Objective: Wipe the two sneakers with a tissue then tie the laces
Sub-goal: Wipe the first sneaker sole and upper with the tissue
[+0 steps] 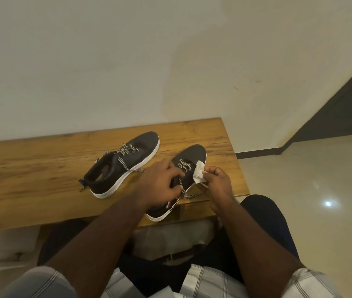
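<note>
A pale wall (84, 61) across the whole top of the frame, a shiny floor (321, 190) down the right side. A long wooden table (31, 179) across the middle, from the left edge to right of centre. Checked sleeves (213, 280) at the bottom edge, dark trousers (265, 214) under the table edge.

Two dark sneakers with white soles on the table, toes toward the wall. Left sneaker (127, 162) in the middle of the frame, well apart from both hands, its speckled laces (127, 150) loose and one end trailing on the wood. Right sneaker (192, 155) just right of centre, at the near edge of the table, mostly hidden by the hand.

Left hand (162, 179) on top of the right sneaker, fingers curled round its opening and tongue. Right hand (218, 179) just beside that shoe's right side, fingers and thumb pinched tight on a crumpled white tissue (198, 172). Tissue close against the shoe's side; touching or not, cannot tell.
</note>
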